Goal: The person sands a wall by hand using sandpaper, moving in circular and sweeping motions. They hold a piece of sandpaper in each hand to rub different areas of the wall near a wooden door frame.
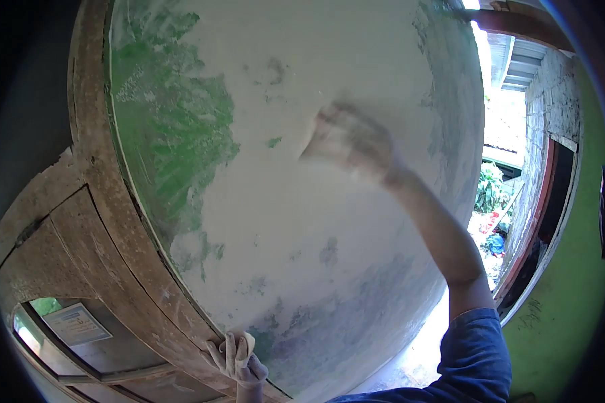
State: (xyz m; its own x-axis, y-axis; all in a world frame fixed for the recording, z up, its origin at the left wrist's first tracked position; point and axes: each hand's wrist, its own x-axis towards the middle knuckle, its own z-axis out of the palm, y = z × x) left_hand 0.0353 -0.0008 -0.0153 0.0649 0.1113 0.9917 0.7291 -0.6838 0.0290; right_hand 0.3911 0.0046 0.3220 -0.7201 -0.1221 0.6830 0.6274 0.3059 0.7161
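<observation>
My right hand (366, 148) is raised against the patchy plastered wall (282, 215), smeared by motion. Along its left side shows the edge of a thin, flat, pale piece (308, 148), too blurred to name. Low in the view, my left hand (236, 361) has white-dusted fingers closed around a pale, rounded lump (248, 341), whose kind I cannot make out. This hand is beside the wooden frame (161, 302), at the wall's lower left edge. Green paint (168, 127) shows on the wall's left part, and grey-white filler covers much of the rest.
A wooden panel with glass panes (114, 349) and a paper notice (78, 324) stands at lower left. At right, a bright opening shows plants (489, 188) and a whitish block wall (554, 101). A green wall (558, 316) borders it.
</observation>
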